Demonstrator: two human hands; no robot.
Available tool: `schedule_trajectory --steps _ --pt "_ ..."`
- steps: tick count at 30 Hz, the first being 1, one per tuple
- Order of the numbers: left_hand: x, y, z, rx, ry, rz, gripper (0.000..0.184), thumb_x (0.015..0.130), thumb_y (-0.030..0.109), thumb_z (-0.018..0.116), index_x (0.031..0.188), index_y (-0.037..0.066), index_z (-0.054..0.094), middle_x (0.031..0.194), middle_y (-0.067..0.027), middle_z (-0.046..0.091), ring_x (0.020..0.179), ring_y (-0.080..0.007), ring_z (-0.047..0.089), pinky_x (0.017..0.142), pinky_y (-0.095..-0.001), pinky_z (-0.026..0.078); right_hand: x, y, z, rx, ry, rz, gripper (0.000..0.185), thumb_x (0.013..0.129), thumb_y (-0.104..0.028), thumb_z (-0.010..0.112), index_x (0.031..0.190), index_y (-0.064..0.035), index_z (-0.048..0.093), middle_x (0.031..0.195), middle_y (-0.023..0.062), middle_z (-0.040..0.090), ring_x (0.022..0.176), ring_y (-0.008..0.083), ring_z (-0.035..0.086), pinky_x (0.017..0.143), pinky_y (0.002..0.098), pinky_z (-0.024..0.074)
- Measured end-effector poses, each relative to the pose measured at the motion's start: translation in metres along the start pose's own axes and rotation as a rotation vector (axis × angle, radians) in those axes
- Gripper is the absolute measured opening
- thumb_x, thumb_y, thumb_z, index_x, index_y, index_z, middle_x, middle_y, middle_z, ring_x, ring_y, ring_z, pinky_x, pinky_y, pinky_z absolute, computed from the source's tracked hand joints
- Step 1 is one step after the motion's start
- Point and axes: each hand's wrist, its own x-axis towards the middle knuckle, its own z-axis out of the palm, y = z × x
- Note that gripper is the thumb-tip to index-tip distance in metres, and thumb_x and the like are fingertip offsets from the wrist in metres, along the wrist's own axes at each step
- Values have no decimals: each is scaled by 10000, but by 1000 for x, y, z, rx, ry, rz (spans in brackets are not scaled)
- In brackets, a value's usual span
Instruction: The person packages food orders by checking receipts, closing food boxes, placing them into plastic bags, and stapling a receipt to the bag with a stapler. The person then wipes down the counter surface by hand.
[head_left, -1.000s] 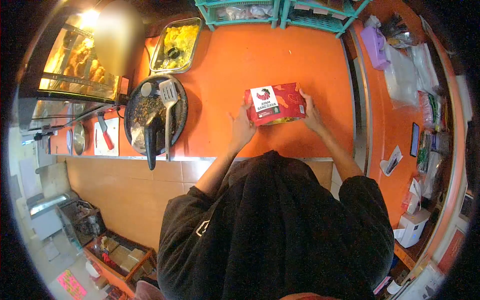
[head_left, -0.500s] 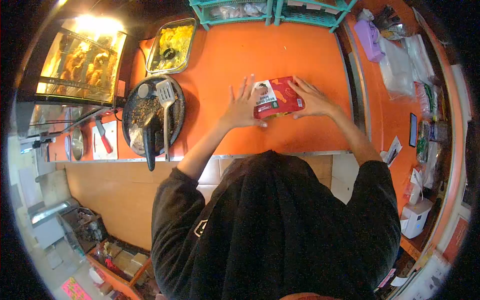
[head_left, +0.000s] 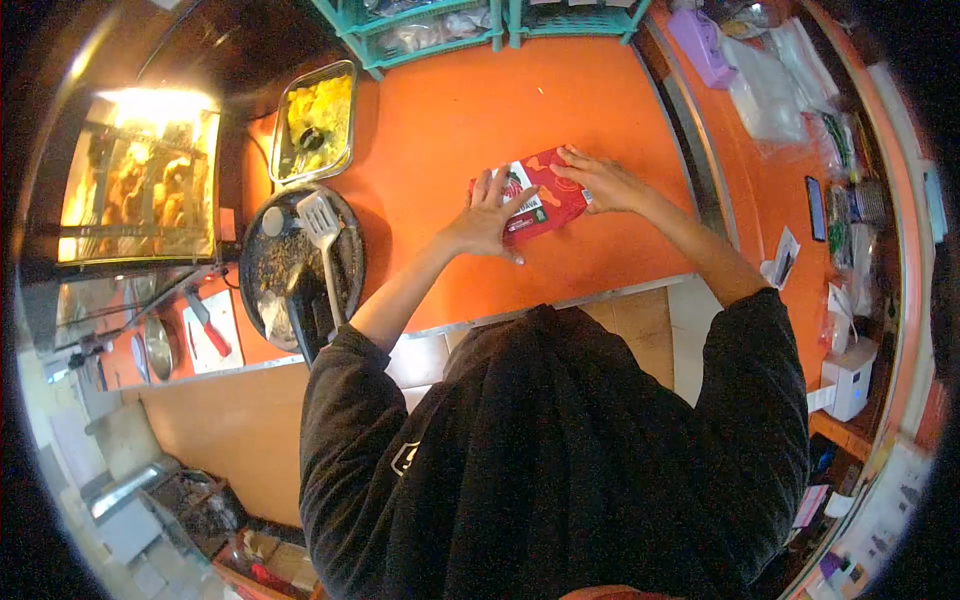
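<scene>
Head view: At 1 o'clock, a red printed box [head_left: 562,205] sits on an orange counter [head_left: 430,120]; the left hand [head_left: 478,230], fingers spread, has moved in across its label [head_left: 532,209], while the right hand [head_left: 612,188] lies open at its 2-o'clock corner, both apparently steadying, not clenching.

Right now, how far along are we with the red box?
Looks done: the red box is on the orange counter, printed panel showing. In hand: the left hand and right hand are at its two ends, fingers over the panel. Left, probably: letting go. Whether it is fully closed I can't tell; the hands partly cover it.
</scene>
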Motion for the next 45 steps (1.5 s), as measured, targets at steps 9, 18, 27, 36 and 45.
schedule_trajectory --steps 9,18,27,36,45 --pt "3 -11 8 -8 147 102 1068 378 469 774 1289 302 242 1330 -226 60 1182 -479 103 894 -608 229 11 2 -1 54 -47 14 840 522 -207 738 1252 -82 342 1335 214 182 1234 330 209 982 385 267" --pt "2 -14 6 -79 86 99 954 474 434 740 1285 282 260 1344 -230 15 1199 -486 55 915 -613 192 16 -5 -7 31 -118 59 831 509 -246 753 1226 -55 379 1328 231 184 1224 341 228 990 377 253" --pt "-2 -21 21 -73 361 201 734 577 336 685 1235 283 364 1336 -189 141 1163 -456 184 910 -571 247 -8 -9 21 255 209 35 754 588 -103 704 1251 -83 345 1355 154 171 1256 301 150 1016 368 225" --pt "-5 -18 21 -66 321 185 658 635 346 661 1229 286 382 1350 -174 123 1212 -438 113 902 -604 221 -15 -22 9 245 94 80 677 631 -171 681 1233 -97 378 1355 170 159 1254 310 153 997 359 257" --pt "-6 -2 44 -150 498 56 701 664 318 645 1264 171 314 1342 -236 86 1220 -421 119 922 -583 200 -23 -5 42 -84 172 -79 604 725 -214 592 1246 -57 331 1343 153 200 1236 289 222 981 346 291"
